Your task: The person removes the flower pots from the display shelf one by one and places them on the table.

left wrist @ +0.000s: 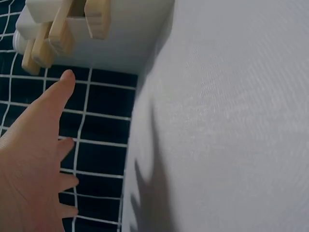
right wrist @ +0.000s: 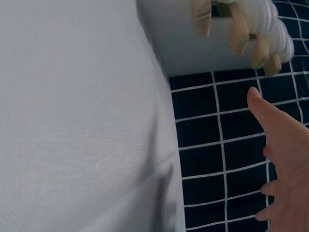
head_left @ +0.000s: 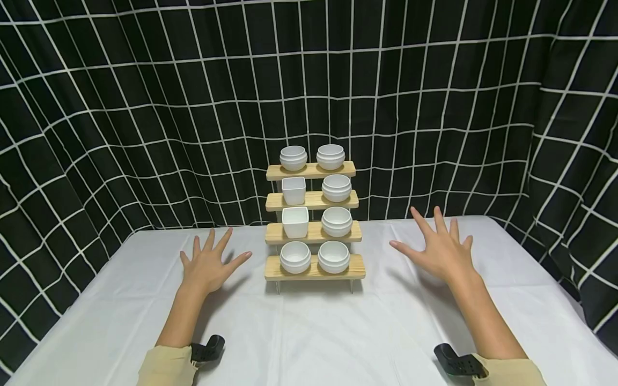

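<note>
My left hand (head_left: 206,268) hovers over the table left of a tiered stand, its fingers spread and holding nothing. Across from it, my right hand (head_left: 444,252) is held above the table with fingers splayed, also bare. Between them rises the stand of wooden shelves (head_left: 315,272) on thin metal legs. Each shelf bears two white bowls or cups. Round bowls (head_left: 333,257) fill the right side, the lowest left place and the top left place. Two square cups (head_left: 295,222) sit on the left of the middle shelves. Both wrist views show the thumbs apart from the shelves.
A white cloth (head_left: 318,338) covers the table. Behind and at both sides hangs a black curtain (head_left: 217,107) with a white grid. A black wrist device (head_left: 207,348) is strapped at the left cuff, and a similar device (head_left: 458,362) at the right.
</note>
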{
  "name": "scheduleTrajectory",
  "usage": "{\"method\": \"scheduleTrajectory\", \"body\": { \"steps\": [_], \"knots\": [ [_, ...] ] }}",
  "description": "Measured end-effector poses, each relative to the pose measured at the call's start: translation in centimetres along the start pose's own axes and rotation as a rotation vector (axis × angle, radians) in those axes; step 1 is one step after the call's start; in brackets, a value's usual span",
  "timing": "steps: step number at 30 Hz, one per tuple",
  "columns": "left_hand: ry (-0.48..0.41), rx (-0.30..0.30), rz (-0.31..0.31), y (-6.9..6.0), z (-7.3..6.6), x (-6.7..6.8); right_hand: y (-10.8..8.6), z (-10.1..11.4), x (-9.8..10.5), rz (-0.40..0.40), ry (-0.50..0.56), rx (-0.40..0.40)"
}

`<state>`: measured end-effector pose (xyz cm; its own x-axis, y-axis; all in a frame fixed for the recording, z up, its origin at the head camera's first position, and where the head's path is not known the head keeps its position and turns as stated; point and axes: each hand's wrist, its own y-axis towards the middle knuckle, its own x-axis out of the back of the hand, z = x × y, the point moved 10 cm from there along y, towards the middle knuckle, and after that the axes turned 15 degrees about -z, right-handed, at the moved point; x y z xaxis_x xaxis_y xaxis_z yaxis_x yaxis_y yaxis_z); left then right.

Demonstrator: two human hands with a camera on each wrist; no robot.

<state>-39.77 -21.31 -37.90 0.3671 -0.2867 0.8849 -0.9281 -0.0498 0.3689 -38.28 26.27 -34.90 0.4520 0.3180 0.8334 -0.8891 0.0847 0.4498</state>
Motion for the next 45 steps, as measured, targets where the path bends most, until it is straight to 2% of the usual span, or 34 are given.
{"method": "scheduleTrajectory", "body": {
  "steps": [8,15,24,29,32,38,45],
  "knots": [
    [-0.049,-0.010,0.010,0.0,-1.0,0.1,0.2,0.9,0.9,-0.038,0.033,0.007],
    [-0.100,-0.049,0.018,0.0,-1.9,0.3,0.7,2.1,2.0,-0.091,0.041,0.034],
    [-0.286,-0.063,0.060,0.1,-3.1,0.2,0.7,3.4,3.8,-0.172,0.059,0.070],
    [-0.323,-0.075,0.049,0.0,-3.4,0.3,0.6,4.1,4.4,-0.184,0.071,0.079],
    [-0.349,-0.057,0.050,-0.2,-3.4,0.3,0.6,4.4,4.6,-0.187,0.084,0.079],
    [-0.477,-0.012,0.057,-0.3,-3.6,0.8,0.4,5.5,5.5,-0.215,0.112,0.099],
    [-0.591,0.033,0.079,-0.4,-4.0,-0.1,0.1,6.0,5.9,-0.232,0.136,0.099]
  ]
}}
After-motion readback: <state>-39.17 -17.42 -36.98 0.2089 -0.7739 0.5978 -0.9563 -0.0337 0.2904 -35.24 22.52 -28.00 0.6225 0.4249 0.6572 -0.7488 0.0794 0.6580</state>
